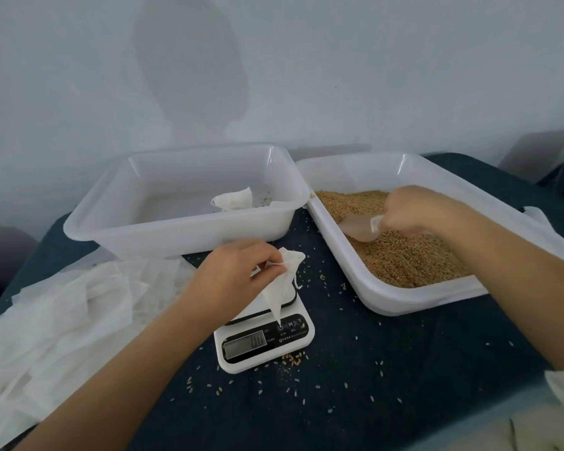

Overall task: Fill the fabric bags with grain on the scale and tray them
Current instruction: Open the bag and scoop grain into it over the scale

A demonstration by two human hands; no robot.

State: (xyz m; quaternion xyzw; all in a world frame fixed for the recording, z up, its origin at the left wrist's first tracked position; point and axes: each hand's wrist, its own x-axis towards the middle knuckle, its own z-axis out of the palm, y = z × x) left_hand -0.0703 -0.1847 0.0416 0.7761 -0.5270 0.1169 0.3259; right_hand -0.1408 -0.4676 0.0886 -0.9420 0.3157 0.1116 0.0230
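A small white fabric bag (282,284) was held above the kitchen scale (264,336) at the middle of the dark-covered table (404,369), its mouth pinched in the grip of the left hand (238,275), thumb and fingers curled on the cloth, so that the limp bag hung with its lower corner reaching down to the scale's front panel. The digits on the scale's display could not be read. To the right, the right hand (417,209) was curled tightly round the handle of a clear plastic scoop (360,227), whose bowl was laid on the brown grain (404,255) filling the right-hand white tray (404,301). A second white tray (183,229) was set just behind the scale and beside the grain tray; a white bag (233,200) was seen lying inside it near its right wall, with a few grains close by. A loose pile of empty white bags (62,314) was spread over the table's left side, under the left forearm. Spilled grains (293,356) were scattered over the cloth around the scale, some just in front of it.
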